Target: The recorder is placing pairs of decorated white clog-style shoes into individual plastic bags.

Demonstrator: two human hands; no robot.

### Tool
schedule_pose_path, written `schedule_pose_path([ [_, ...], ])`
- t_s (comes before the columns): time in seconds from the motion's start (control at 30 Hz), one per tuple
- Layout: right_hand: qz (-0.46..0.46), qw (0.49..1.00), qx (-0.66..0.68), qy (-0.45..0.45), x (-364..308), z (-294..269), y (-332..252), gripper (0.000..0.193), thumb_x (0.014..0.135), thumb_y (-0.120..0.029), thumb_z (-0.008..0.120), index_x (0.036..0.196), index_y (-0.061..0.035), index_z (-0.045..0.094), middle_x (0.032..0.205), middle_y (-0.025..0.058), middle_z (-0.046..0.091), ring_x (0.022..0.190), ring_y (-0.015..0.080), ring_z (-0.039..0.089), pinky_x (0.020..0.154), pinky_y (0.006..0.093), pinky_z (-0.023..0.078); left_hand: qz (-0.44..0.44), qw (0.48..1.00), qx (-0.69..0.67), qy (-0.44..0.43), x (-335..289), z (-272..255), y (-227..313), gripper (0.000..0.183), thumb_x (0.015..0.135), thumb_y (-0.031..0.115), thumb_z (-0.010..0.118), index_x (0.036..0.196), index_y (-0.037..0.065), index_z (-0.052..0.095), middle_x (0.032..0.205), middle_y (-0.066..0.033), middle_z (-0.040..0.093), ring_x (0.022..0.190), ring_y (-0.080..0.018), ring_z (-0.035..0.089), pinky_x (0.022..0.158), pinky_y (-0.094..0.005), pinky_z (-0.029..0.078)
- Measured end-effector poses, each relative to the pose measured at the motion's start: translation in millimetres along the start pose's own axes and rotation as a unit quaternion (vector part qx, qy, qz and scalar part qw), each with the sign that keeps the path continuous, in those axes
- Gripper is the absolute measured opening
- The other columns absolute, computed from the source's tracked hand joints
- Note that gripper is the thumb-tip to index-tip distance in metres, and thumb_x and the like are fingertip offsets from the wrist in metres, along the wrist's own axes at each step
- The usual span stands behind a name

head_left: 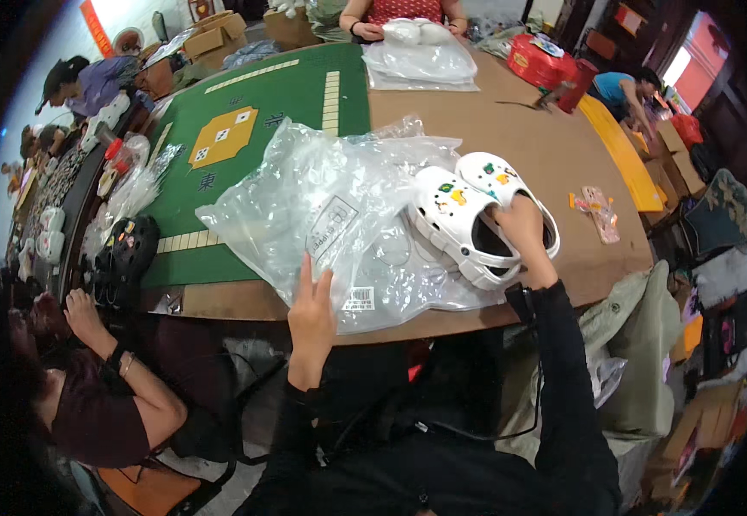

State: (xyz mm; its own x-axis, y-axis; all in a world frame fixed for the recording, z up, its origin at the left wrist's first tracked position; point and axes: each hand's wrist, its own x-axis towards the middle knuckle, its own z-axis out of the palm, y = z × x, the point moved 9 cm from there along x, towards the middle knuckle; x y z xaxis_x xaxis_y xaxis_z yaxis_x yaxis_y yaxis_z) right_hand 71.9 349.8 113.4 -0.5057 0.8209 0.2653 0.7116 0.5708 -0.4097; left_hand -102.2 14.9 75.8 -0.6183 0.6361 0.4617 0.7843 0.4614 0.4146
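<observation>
A pair of white clogs with colourful charms on the toes stands side by side on the table, partly over clear plastic. My right hand reaches into the right-hand clog and grips it; its fingertips are hidden inside. To the left lies a crumpled clear plastic bag with dark printing. My left hand rests at this bag's near edge, fingers stretched forward and apart on the plastic. Beneath the clogs spreads more clear plastic, with a white barcode label near its front edge.
Left of the bag, a green mat printed with a game layout covers the table. Black clogs sit at the left edge beside a seated person. Across, another person handles white shoes over plastic. Small pink packets lie right.
</observation>
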Motion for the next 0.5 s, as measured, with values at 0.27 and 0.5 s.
schedule_pose_path([
  [0.27, -0.015, 0.974, 0.199, 0.107, -62, -80, 13, 0.022, 0.069, -0.006, 0.061, 0.089, 0.0033, 0.062, 0.079, 0.0168, 0.063, 0.076, 0.0247, 0.061, 0.065, 0.0328, 0.045, 0.137, 0.989, -0.019, 0.05, -11, -49, 10, 0.021, 0.069, -0.004, 0.056, 0.086, 0.007, 0.058, 0.129, -0.0261, 0.036, 0.064, -0.0257, 0.061, 0.049, -0.0289, 0.048],
  [0.5, 0.023, 0.825, 0.545, -0.148, -113, -70, -28, 0.025, 0.07, 0.0, 0.062, 0.094, 0.0072, 0.061, 0.094, 0.0111, 0.064, 0.082, 0.0163, 0.061, 0.074, 0.0273, 0.047, 0.134, 0.99, 0.001, 0.037, -11, -42, -2, 0.039, 0.065, -0.004, 0.056, 0.104, -0.001, 0.057, 0.128, -0.0208, 0.04, 0.076, -0.0283, 0.06, 0.06, -0.0329, 0.048],
])
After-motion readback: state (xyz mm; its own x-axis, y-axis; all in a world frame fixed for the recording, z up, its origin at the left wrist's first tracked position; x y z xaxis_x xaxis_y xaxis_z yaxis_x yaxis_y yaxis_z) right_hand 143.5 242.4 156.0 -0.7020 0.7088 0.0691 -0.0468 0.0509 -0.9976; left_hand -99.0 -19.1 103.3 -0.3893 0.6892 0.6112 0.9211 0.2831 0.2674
